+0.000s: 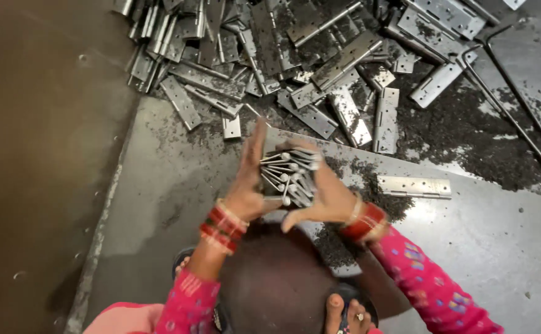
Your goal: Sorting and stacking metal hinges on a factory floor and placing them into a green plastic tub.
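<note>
Your left hand [246, 185] and right hand [326, 195] hold shiny metal pins [289, 173]. The hinges [264, 55] are dull grey metal. The floor plate [171, 185] looks smooth, with rough black grit [462, 136]. Your sleeves [431, 278] are soft cloth.

Bundle of metal pins [289, 176]: thin, grey, round-headed, numerous. Lying roughly parallel, heads toward the lower left, slightly fanned. Positioned at frame centre, raised above the grey floor, gathered in one tight cluster; some blurred.

The floor [178, 185] is a grey metal sheet. On it lie a pile of steel hinges [270, 55], one single hinge [414, 186], dark shavings [462, 133] and thin rods [518, 124].
</note>
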